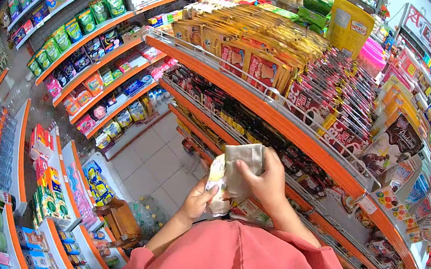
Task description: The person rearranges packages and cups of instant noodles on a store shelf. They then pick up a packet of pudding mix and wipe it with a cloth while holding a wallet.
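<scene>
In front of my chest, my left hand (197, 200) is closed on a pale packet (217, 175) with yellow and brown print, gripping it by its lower left side. My right hand (270, 182) is closed on a folded grey-beige cloth (245, 154), its thumb lying across the front. The cloth overlaps the packet's right side and seems to touch it. Much of the packet is hidden behind cloth and fingers. Both hands are above the floor, beside the orange-edged shelf unit (303, 131).
Rows of sachets (339, 104) and gold packets (268, 68) fill the top shelf on my right. Stocked shelves (127, 17) stand ahead to the left. More low shelves (67, 191) and a brown wooden piece (122, 219) are at my left. Tiled floor (152, 159) runs between.
</scene>
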{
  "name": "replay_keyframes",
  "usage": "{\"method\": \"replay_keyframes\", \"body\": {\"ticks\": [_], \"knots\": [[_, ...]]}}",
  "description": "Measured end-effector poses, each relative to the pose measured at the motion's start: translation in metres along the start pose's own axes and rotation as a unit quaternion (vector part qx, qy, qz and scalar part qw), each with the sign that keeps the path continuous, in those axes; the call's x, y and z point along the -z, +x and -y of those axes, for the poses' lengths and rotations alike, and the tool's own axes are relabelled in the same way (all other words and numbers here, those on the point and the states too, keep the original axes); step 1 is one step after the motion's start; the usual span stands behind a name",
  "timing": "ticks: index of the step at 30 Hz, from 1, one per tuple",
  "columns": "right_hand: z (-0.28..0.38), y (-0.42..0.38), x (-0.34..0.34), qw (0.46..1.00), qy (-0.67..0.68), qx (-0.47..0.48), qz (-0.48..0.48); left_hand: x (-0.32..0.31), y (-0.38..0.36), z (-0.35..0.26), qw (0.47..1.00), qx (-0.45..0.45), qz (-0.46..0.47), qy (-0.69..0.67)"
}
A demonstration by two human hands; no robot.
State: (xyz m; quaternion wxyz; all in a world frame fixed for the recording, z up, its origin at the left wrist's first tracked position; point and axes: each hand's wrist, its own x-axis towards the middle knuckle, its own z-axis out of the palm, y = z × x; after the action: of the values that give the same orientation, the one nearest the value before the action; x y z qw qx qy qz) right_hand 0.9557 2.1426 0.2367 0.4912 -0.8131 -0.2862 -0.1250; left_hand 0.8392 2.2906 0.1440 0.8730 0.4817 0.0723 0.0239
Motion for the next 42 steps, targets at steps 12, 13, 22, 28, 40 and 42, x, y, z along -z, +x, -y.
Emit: {"method": "replay_keyframes", "body": {"ticks": [12,13,22,28,40,42], "knots": [[0.017,-0.001,0.006,0.996,-0.041,0.054,0.064,0.005,0.009,0.008,1.0,-0.017,-0.009,-0.019],[0.02,-0.001,0.005,0.994,-0.064,0.041,0.077,0.007,0.01,0.006,1.0,-0.016,-0.007,-0.018],[-0.003,0.004,0.02,0.993,-0.119,-0.003,0.004,-0.005,0.014,-0.01,0.995,0.007,-0.093,-0.018],[-0.008,-0.034,-0.023,0.96,-0.153,0.227,0.056,-0.006,0.025,0.004,0.987,-0.055,-0.061,-0.138],[0.002,-0.045,0.011,0.925,-0.074,0.258,0.27,0.006,0.032,-0.004,0.969,-0.086,-0.075,-0.218],[-0.002,-0.034,0.013,0.945,0.01,0.17,0.281,-0.001,0.032,-0.007,0.969,-0.084,-0.087,-0.215]]}}
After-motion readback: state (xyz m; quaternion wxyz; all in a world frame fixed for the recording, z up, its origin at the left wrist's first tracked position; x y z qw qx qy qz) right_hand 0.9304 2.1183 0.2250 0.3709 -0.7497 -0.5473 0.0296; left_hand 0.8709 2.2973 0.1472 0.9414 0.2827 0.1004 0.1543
